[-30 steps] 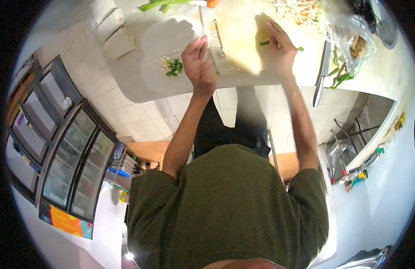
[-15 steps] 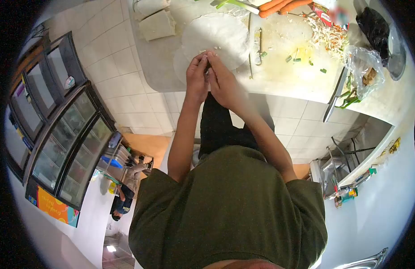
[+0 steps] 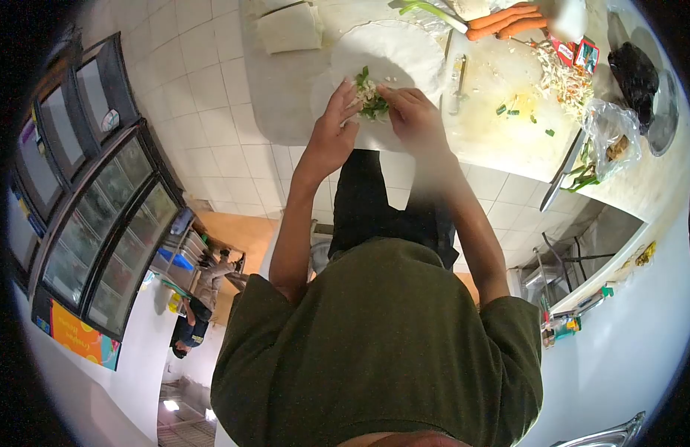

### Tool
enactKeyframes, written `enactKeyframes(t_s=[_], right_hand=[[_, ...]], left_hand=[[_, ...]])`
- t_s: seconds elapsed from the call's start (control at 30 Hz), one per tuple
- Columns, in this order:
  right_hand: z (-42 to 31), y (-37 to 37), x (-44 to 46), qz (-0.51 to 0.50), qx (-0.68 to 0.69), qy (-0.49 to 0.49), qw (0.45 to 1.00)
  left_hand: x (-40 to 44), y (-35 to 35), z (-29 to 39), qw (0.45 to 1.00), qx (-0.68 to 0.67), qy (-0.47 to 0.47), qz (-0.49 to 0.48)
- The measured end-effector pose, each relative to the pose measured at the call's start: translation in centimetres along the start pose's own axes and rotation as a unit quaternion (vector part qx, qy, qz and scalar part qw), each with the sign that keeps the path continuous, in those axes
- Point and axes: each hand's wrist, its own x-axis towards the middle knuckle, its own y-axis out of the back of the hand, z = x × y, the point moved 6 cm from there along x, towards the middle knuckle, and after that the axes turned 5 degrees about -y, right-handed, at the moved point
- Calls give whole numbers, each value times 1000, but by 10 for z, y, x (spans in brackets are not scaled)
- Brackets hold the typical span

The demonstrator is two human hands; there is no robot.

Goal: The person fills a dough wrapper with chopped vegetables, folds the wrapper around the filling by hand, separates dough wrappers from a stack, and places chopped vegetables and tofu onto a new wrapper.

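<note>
A small heap of chopped filling (image 3: 371, 102), pale shreds with green pieces, lies on a thin round white wrapper (image 3: 397, 52) at the near side of the worktop. My left hand (image 3: 332, 138) is at the heap's left edge, fingers stretched and apart from the thumb. On the other side, my right hand (image 3: 415, 118) touches the heap with its fingertips, forefinger and thumb spread apart. Neither hand grips anything that I can see. Part of the wrapper is hidden under the hands and their shadow.
A stack of square white sheets (image 3: 289, 30) lies back left. Behind are a spring onion (image 3: 434, 13) and carrots (image 3: 505, 21). To the right are shredded vegetables (image 3: 564, 74), a knife (image 3: 561, 171) near the edge and a plastic bag (image 3: 611, 130). A person (image 3: 192, 320) stands far left.
My hands, earlier held together over the wrapper, have moved apart. The filling heap now shows on the wrapper between them. The whole view has shifted a little.
</note>
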Motion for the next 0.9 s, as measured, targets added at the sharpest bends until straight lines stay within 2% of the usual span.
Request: enactKeyframes(t_s=[0.03,0.07,0.1,0.13,0.23,0.33,0.37,0.47,0.5,0.57,0.6,0.63,0.73,0.77,0.9], right_hand=[[-2,-1,0,9,-46,44,998],[-3,-4,-1,15,-88,70,994],[-9,-5,0,22,-130,97,987],[-14,-6,0,28,-171,125,977],[0,-15,1,-5,-224,177,958],[17,-8,9,-25,-212,144,966],[19,-2,12,-21,-158,128,979],[25,-6,12,-63,-132,127,981],[17,-5,10,-64,-159,189,967],[9,-2,8,-46,-171,202,963],[6,-2,5,-38,-177,209,961],[8,-1,2,-55,-168,169,970],[9,7,-10,-57,-143,139,978],[8,6,-14,-57,-170,170,969],[6,4,-23,-37,-171,189,966]], left_hand=[[-1,-1,2,1000,-2,4,-4],[-1,3,6,987,149,-58,15],[0,4,6,947,295,-120,33],[0,3,7,881,435,-177,52],[9,-7,0,801,538,-245,98],[25,-8,-13,799,523,-296,21],[25,-8,-16,797,517,-311,14],[31,-6,-25,790,493,-364,-3],[30,-7,-23,791,481,-378,-7],[27,-10,-22,785,481,-390,-12],[26,-9,-22,775,496,-391,-4],[24,-8,-23,766,510,-391,3],[18,-10,-24,751,544,-372,32],[15,-11,-23,746,557,-362,45],[1,-9,-19,752,554,-342,105]])
